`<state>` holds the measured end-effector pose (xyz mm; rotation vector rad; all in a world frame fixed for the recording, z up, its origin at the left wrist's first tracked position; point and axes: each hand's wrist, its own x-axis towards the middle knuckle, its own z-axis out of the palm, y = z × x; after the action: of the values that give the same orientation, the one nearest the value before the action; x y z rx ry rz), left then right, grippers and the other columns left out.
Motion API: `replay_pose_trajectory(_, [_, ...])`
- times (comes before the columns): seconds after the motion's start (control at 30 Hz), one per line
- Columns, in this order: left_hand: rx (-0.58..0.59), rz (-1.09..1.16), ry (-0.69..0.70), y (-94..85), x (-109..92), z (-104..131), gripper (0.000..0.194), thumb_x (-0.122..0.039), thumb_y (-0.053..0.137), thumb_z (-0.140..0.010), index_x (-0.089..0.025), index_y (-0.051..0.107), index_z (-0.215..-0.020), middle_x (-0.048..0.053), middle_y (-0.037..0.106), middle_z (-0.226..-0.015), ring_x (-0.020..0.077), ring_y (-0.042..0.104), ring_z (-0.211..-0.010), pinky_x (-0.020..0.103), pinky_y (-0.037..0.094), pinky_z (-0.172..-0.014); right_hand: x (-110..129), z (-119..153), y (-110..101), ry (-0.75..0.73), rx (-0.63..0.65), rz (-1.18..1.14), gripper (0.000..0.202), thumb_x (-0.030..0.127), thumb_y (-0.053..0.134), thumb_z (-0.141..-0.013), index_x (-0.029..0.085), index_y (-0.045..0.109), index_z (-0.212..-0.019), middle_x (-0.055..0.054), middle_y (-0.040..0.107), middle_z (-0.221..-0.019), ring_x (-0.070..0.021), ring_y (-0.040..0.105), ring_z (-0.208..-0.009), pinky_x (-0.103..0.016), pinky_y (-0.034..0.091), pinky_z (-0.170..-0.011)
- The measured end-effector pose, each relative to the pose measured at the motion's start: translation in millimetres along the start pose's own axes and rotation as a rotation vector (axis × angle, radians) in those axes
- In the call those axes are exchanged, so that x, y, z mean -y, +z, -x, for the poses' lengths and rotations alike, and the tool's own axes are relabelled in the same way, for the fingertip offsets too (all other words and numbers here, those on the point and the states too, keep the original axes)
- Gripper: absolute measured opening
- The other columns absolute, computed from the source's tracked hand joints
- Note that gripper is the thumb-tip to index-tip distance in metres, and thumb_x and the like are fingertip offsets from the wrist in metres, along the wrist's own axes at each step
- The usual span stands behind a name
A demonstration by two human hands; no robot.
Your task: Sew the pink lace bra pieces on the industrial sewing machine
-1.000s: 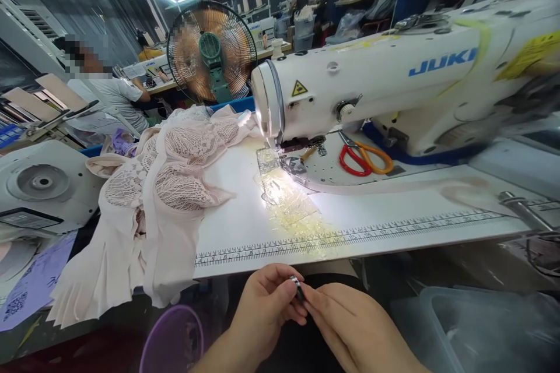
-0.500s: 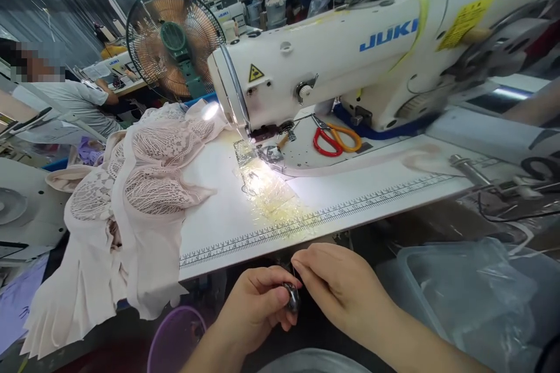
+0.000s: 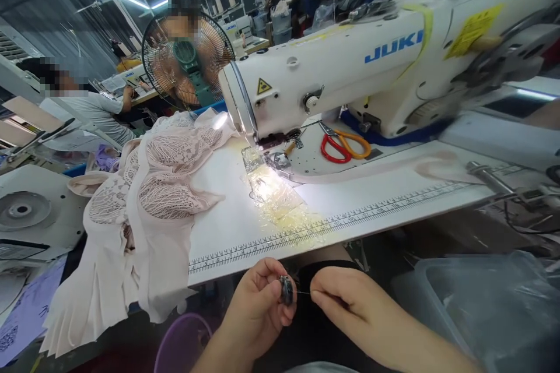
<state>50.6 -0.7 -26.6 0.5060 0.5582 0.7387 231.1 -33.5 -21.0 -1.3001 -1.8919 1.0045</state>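
Note:
Below the table's front edge, my left hand (image 3: 256, 303) grips a small dark metal bobbin case (image 3: 286, 290) between thumb and fingers. A thin thread (image 3: 303, 292) stretches sideways from the case to my right hand (image 3: 350, 300), whose thumb and forefinger are pinched on its end. The two hands are a short gap apart. Above them stands a white sewing machine (image 3: 271, 84) with its lamp lit. Pale pink lace garments (image 3: 168, 198) lie on the left of the white table (image 3: 214, 233) and hang over its edge.
Red-and-orange-handled scissors (image 3: 345, 145) rest on the machine bed. A ruler strip (image 3: 341, 222) runs along the table's front. A purple bin (image 3: 184, 341) stands below left, a clear plastic tub (image 3: 485, 303) below right. Behind are a large fan (image 3: 188, 61) and a seated person (image 3: 87, 111).
My right hand has moved lower and away from the bobbin case, so the thread now runs nearly level. The case has turned in my left hand. The whole view has shifted slightly.

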Motion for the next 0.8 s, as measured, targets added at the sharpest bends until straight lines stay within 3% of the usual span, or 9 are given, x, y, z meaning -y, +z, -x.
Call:
replay_pose_trajectory(0.23, [0.109, 0.049, -0.201, -4.8, 17, 3, 0.022, -0.023, 0.076, -0.073, -0.013, 0.059, -0.083, 0.003, 0.063, -0.062, 0.0057, 0.056, -0.045, 0.009, 0.038, -0.039, 2, -16, 0, 0.029, -0.127, -0.066, 0.024, 0.014, 0.042, -0.084, 0.020, 0.045, -0.061, 0.004, 0.049, -0.059, -0.0107, 0.047, -0.057, -0.022, 0.035, -0.054])
replay_pose_trajectory(0.47, [0.086, 0.010, -0.174, -11.5, 19, 3, 0.024, -0.024, 0.079, -0.070, -0.014, 0.061, -0.082, 0.001, 0.062, -0.062, 0.0056, 0.057, -0.044, 0.009, 0.041, -0.038, 13, 5, -17, -0.042, -0.234, -0.074, 0.026, 0.018, 0.039, -0.089, 0.021, 0.044, -0.063, 0.003, 0.047, -0.059, -0.0105, 0.045, -0.054, -0.022, 0.035, -0.051])
replay_pose_trajectory(0.53, [0.048, -0.036, -0.152, -15.3, 19, 2, 0.024, -0.024, 0.079, -0.069, -0.014, 0.061, -0.081, 0.000, 0.061, -0.062, 0.0057, 0.056, -0.041, 0.009, 0.040, -0.035, 19, 12, -22, -0.064, -0.176, -0.070, 0.025, 0.017, 0.041, -0.089, 0.021, 0.046, -0.065, 0.004, 0.047, -0.059, -0.0097, 0.045, -0.054, -0.021, 0.036, -0.051])
replay_pose_trajectory(0.63, [-0.044, -0.141, -0.082, -17.5, 20, 3, 0.024, -0.023, 0.078, -0.070, -0.015, 0.062, -0.087, -0.001, 0.063, -0.066, 0.0082, 0.061, -0.045, 0.011, 0.045, -0.038, 26, 20, -22, -0.076, 0.040, -0.031, 0.021, 0.015, 0.043, -0.089, 0.021, 0.052, -0.070, 0.004, 0.054, -0.064, -0.0089, 0.050, -0.058, -0.020, 0.039, -0.055])
replay_pose_trajectory(0.7, [-0.093, -0.182, -0.045, -14.9, 21, 4, 0.026, -0.023, 0.078, -0.071, -0.015, 0.063, -0.091, 0.000, 0.064, -0.068, 0.0113, 0.066, -0.055, 0.015, 0.052, -0.048, 25, 23, -13, -0.065, 0.157, 0.042, 0.021, 0.015, 0.044, -0.088, 0.021, 0.052, -0.070, 0.004, 0.057, -0.066, -0.0091, 0.051, -0.060, -0.020, 0.038, -0.055])
replay_pose_trajectory(0.8, [-0.145, -0.103, -0.006, -8.3, 22, 6, 0.026, -0.023, 0.081, -0.067, -0.014, 0.063, -0.084, 0.003, 0.066, -0.075, 0.0148, 0.069, -0.070, 0.019, 0.056, -0.062, 16, 22, 11, -0.045, 0.236, 0.174, 0.022, 0.014, 0.044, -0.086, 0.020, 0.052, -0.065, 0.003, 0.056, -0.063, -0.0093, 0.049, -0.056, -0.021, 0.035, -0.053])
